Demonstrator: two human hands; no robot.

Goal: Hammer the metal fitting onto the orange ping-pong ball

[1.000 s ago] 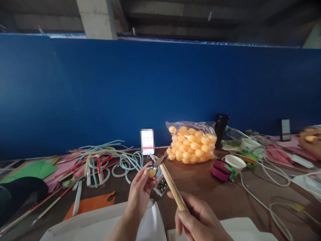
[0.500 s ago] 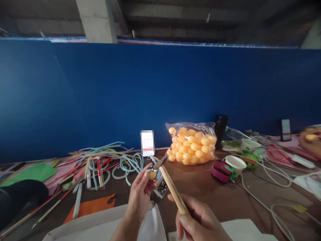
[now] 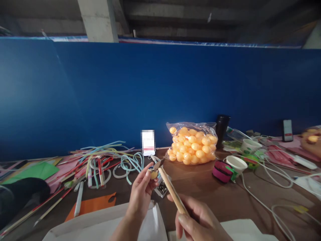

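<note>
My left hand (image 3: 140,191) pinches a small shiny round metal piece (image 3: 153,174) with a yellowish face between thumb and fingers. Its exact kind is too small to make out. My right hand (image 3: 197,217) is wrapped round the pale wooden handle of a small hammer (image 3: 173,193). The hammer's pointed metal head lies at the upper edge of the round piece; whether they touch, I cannot tell. Behind my left fingers, partly hidden by the handle, is a small box (image 3: 163,191) of shiny metal pieces.
A clear bag of orange balls (image 3: 192,147) stands ahead, beside a black bottle (image 3: 222,131). To the right are a magenta pouch (image 3: 222,171), a paper cup (image 3: 235,164) and white cables. Coloured tubes (image 3: 131,164) lie left. At far right shows another person's hand (image 3: 311,144).
The hammer head has tipped slightly over the round piece, and both hands keep their grips. The whole view has shifted a little.
</note>
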